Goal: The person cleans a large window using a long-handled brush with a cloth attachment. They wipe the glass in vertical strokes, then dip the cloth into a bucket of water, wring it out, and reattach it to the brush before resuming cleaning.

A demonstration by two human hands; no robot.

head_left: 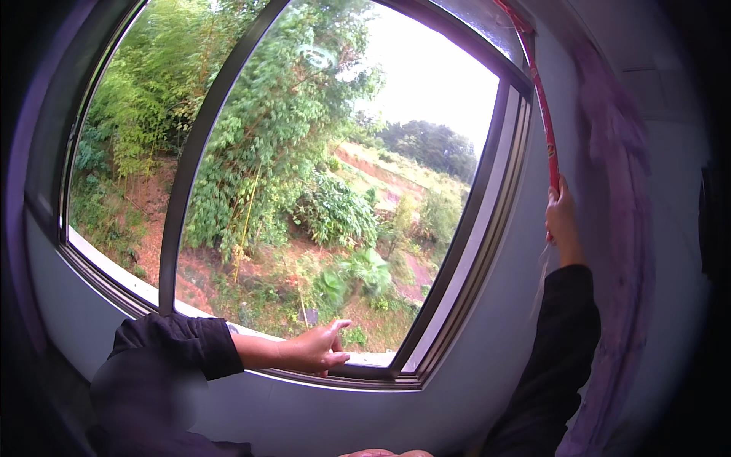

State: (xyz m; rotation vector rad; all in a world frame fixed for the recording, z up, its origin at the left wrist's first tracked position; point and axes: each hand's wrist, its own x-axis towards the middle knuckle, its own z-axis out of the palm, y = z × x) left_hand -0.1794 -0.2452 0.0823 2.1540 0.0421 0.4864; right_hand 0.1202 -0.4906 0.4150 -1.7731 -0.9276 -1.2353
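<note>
High on the right, my right hand [562,217] is wrapped round the lower part of a long, thin red pole [544,107]. The pole runs up past the window's upper right corner and leaves the picture at the top, so its far end is out of sight. Thin pale strands hang below that hand. My left arm is bent across the lower left, and my left hand [312,350] is in front of the window's bottom frame. Its fingers are partly stretched and apart, with nothing visible in them. Whether it touches the frame I cannot tell.
A large sliding window [205,145] with a dark metal frame fills the middle. Trees, shrubs and a reddish slope show through the glass. To the right hangs a purplish curtain [617,228] against a pale wall [678,190]. Metal tracks [487,251] edge the window.
</note>
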